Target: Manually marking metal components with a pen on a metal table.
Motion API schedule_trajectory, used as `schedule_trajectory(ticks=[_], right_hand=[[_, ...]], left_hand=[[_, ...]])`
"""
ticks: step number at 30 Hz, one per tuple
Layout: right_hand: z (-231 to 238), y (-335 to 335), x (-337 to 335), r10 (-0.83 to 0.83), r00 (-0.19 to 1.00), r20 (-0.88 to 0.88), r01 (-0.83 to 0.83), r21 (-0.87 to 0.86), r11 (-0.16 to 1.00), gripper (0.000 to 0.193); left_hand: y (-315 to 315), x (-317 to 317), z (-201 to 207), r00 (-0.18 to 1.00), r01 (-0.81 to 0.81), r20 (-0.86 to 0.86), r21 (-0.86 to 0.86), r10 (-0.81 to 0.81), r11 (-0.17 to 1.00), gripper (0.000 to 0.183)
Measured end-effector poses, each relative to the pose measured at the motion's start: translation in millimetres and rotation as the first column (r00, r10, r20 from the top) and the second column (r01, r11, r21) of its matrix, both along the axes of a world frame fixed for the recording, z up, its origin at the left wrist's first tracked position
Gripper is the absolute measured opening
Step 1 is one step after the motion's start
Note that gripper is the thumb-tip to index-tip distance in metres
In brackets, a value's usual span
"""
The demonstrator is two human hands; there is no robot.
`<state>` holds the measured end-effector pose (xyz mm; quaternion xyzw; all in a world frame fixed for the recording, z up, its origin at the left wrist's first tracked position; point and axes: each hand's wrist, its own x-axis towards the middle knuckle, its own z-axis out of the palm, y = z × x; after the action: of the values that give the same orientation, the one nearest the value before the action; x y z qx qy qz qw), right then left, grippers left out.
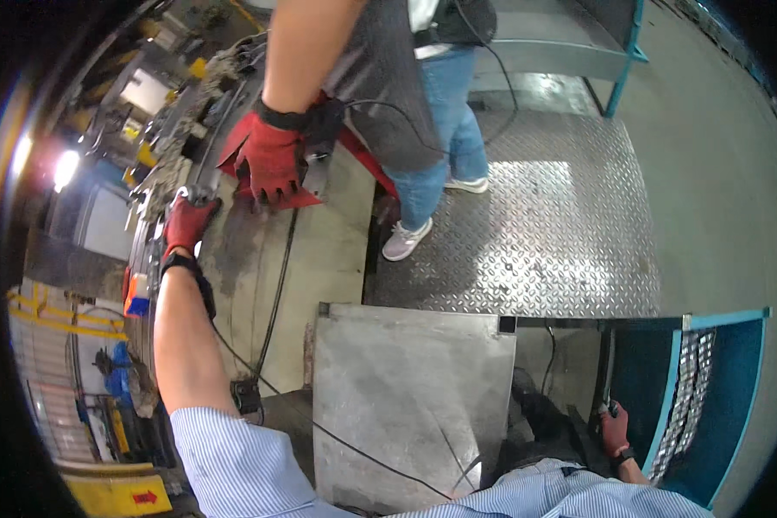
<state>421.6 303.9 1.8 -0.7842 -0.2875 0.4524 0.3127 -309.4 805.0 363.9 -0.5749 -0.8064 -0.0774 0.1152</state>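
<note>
My left hand (190,223), in a red glove with dark fingertips, reaches far forward to the work table's left edge. Its fingers curl against a shiny metal part (197,192), whose kind I cannot make out. Low on the right, my right hand (614,430), also red-gloved, is closed beside the teal-framed rack. A grey rod-like piece (611,371) rises just above it; whether the fingers grip that piece is unclear. Across from me, a co-worker's red-gloved hand (270,161) hangs over a red sheet (305,198) on the table. Dark bands circle my wrists.
A bare metal plate (414,388) stands before me, crossed by a thin cable. The co-worker stands on a diamond-plate platform (552,233). A black cable (276,293) runs along the work table (332,250). At right is a teal rack (725,406) with metal pieces. Machinery lines the left.
</note>
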Motion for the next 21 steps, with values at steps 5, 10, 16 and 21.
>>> schedule_trajectory(ticks=[5, 10, 16, 21], right_hand=[[-6, 5, -8, -0.062, 0.989, -0.137, 0.06, -0.02, 0.998, 0.016], [15, 2, -5, -0.01, 0.999, -0.034, 0.011, 0.032, 0.999, 0.018], [-2, -14, 7, -0.029, 0.995, -0.091, 0.032, 0.036, 0.999, 0.019], [-15, -16, 13, 0.063, 0.997, -0.05, -0.056, 0.136, 0.989, 0.017]], left_hand=[[-9, -17, 10, 0.951, 0.003, -0.308, 0.132, 0.038, 0.991, 0.08], [-22, 100, 13, 0.923, -0.039, -0.374, 0.135, 0.087, 0.99, 0.081], [-54, 99, 50, 0.962, -0.064, -0.233, 0.32, 0.144, 0.945, 0.086], [-137, 134, 77, 0.969, 0.062, 0.155, 0.605, -0.194, 0.794, 0.051]])
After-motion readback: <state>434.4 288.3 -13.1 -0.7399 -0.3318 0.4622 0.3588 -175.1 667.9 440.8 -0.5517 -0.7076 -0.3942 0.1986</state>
